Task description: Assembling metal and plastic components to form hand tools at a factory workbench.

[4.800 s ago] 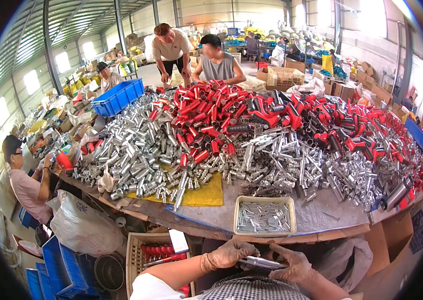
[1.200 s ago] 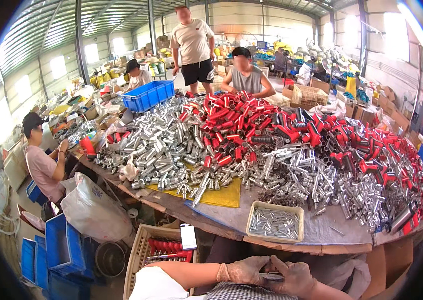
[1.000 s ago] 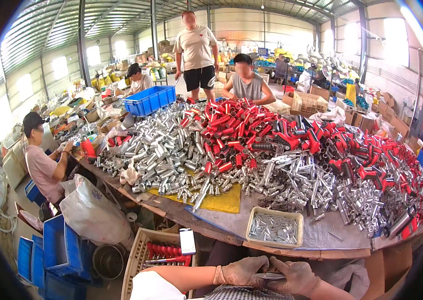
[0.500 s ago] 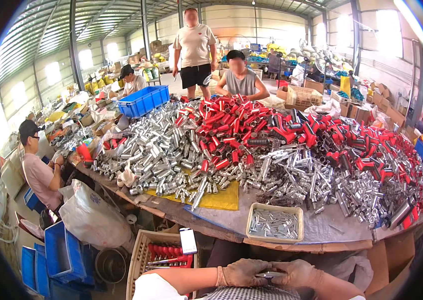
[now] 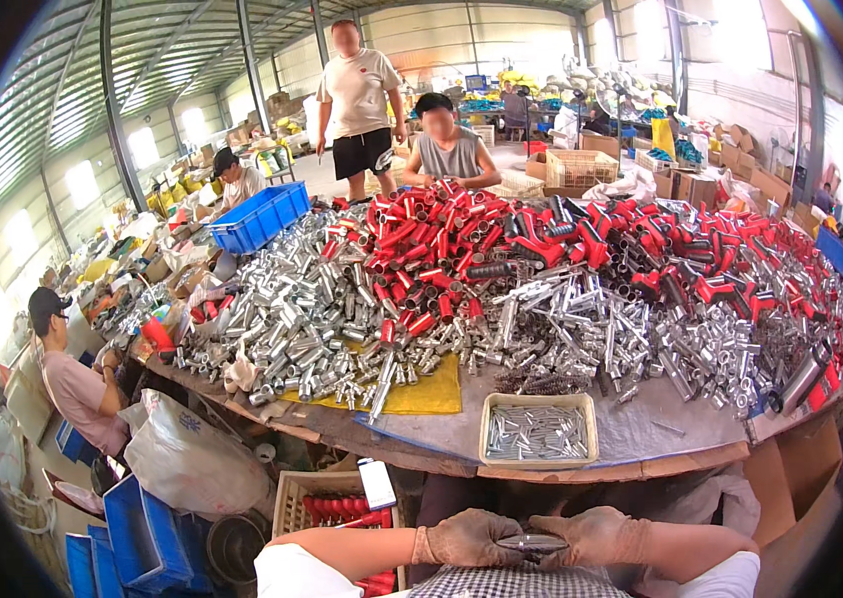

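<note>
In grey-brown work gloves, my left hand (image 5: pixel 469 539) and my right hand (image 5: pixel 596 538) meet low in front of my chequered apron. Their fingers close round the two ends of a shiny metal piece (image 5: pixel 531 543), mostly covered by the gloves, so its exact kind is unclear. Just beyond them, on the table's near edge, a cream plastic tray (image 5: pixel 539 462) holds many thin silver pins (image 5: pixel 538 432). Left of my hands, below the table, stands a cream crate (image 5: pixel 287 506) of red-handled parts (image 5: pixel 337 509), with a white card-like thing (image 5: pixel 376 483) at its rim.
A huge heap of silver metal tubes (image 5: pixel 282 329) and red-and-black grips (image 5: pixel 441 239) covers the table. A blue bin (image 5: pixel 260 216) stands behind its left part. Blue crates (image 5: pixel 147 533) and a stuffed white bag (image 5: pixel 192 458) are at lower left. Several people work around.
My view has shifted slightly, so the table sits a little further left. Both hands still hold the metal piece; they have come closer round it, with the piece turned a little.
</note>
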The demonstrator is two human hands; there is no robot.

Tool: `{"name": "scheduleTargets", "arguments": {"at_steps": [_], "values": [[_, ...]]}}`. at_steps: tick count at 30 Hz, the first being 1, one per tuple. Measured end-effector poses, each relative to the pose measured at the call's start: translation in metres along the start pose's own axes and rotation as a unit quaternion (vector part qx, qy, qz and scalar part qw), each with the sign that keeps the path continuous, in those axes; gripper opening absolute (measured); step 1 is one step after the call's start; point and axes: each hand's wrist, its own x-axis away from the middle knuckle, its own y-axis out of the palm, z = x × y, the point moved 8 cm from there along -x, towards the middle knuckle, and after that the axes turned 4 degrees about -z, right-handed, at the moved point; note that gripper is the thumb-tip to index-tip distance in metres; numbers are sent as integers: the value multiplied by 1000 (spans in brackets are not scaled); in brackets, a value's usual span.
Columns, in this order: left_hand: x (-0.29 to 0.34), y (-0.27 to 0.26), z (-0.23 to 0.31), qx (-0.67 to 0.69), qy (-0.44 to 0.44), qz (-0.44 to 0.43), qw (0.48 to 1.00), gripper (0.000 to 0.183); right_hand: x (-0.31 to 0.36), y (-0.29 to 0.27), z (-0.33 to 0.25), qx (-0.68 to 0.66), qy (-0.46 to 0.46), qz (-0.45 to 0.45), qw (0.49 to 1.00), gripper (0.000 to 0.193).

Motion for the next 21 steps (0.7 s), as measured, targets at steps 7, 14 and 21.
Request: {"name": "scheduleTargets", "arguments": {"at_steps": [7,14,21], "values": [[-5,-12,39,-208,-51,-27,976,55,-6,-4,13,51,-30,120,991,79],[0,-6,40,-146,16,-49,988,53,14,-7,-7,16,-11,9,1000,76],[-1,2,51,-156,35,-51,986,45,26,4,-1,33,2,-4,999,71]]}}
